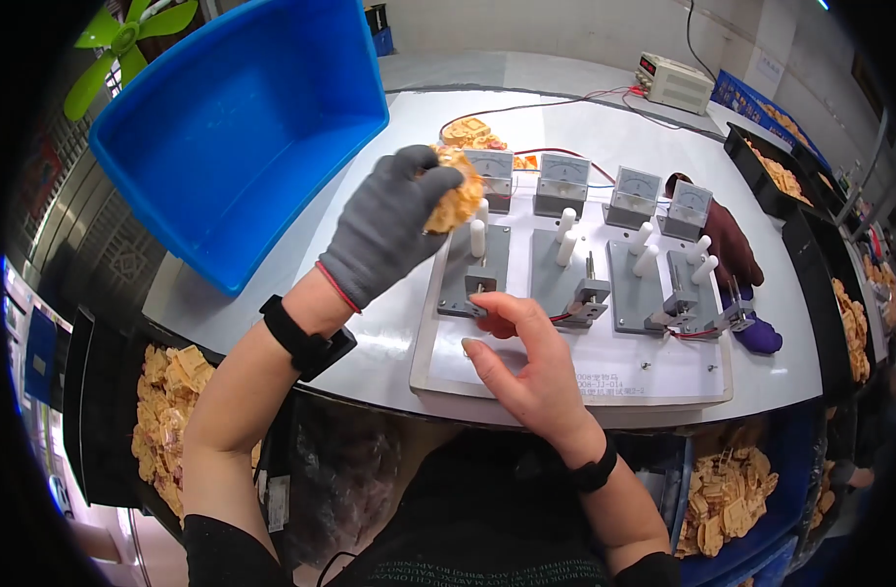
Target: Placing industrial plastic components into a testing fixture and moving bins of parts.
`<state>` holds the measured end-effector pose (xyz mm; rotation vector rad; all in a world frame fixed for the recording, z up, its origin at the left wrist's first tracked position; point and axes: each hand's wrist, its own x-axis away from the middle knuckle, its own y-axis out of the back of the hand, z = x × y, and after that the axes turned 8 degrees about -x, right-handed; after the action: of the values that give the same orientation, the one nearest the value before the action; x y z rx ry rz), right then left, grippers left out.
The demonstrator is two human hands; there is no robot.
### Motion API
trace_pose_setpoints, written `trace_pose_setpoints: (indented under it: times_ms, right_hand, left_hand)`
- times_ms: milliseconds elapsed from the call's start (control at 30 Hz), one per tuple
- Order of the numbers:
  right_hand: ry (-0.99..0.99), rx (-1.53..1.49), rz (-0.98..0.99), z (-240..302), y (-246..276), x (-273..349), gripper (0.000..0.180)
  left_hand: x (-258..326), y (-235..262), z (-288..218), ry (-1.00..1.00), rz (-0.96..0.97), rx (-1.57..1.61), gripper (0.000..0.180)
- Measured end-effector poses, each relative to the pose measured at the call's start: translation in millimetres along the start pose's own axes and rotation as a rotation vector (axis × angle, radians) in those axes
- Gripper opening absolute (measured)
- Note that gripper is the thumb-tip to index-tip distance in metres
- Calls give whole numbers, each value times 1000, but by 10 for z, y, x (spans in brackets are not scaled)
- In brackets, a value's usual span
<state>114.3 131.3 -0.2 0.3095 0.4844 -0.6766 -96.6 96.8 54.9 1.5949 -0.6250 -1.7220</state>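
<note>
My left hand [384, 225], in a grey glove, is closed on a handful of tan molded parts [458, 201] above the leftmost test station. My bare right hand [536, 372] is beside that station's small metal block [480, 282]. Its index finger reaches to the block and the thumb is spread apart from it, with nothing visible between. The white test board [575, 377] carries several grey stations with white pegs [477, 238]. A panel meter [563, 178] and others like it stand in a row behind them. More tan parts [468, 132] lie behind the left meter.
A large blue bin [243, 127] tilts at the back left. Boxes of tan parts [169, 401] flank me, with black trays [776, 171] on the right. A power supply [675, 83] sits at the back. Brown cloth [727, 240] and a purple item [759, 335] lie by the board.
</note>
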Motion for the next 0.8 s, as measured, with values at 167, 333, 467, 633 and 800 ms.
trace_pose_setpoints:
  times_ms: [167,333,467,633,800]
  right_hand:
    - [34,-14,20,3,10,18,39]
    - [41,-18,0,2,16,22,40]
    - [61,-3,40,-5,37,10,40]
    - [51,-18,54,25,25,-1,40]
    - [94,94,-153,-49,56,26,40]
  left_hand:
    - [-105,77,-169,-236,17,-5,50]
    - [-40,175,-183,-264,241,205,67]
    - [-39,214,-199,-170,399,315,85]
    - [-22,168,-245,-137,569,323,87]
    - [43,158,-4,-55,432,501,84]
